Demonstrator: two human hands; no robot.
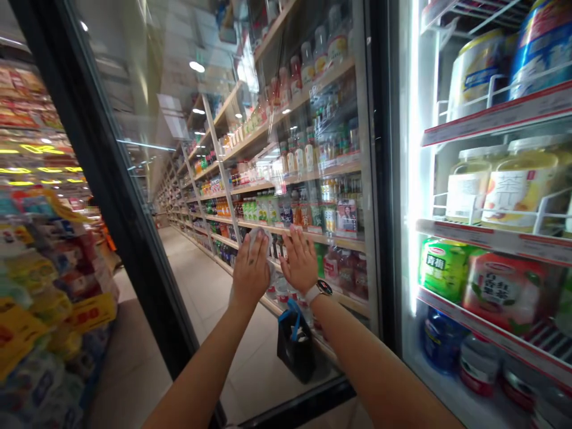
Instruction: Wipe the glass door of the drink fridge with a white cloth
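Observation:
A glass cooler door (187, 179) with a black frame stands swung open in front of me. My left hand (252, 268) lies on the glass with a pale, thin cloth or tissue (259, 235) under its fingers, pressed between palm and pane. Just right of it, my right hand (300, 259) rests on the glass, fingers spread and holding nothing. A watch (322, 288) is on the right wrist. Shelves of bottles show in the glass around both hands.
The lit cooler at right holds large bottles (513, 185) on wire shelves with price rails (496, 237). A black bag (295, 345) with blue handles shows low in the glass. Packaged goods (40, 274) are stacked at left, and a person in orange (107, 235) is partly visible beyond.

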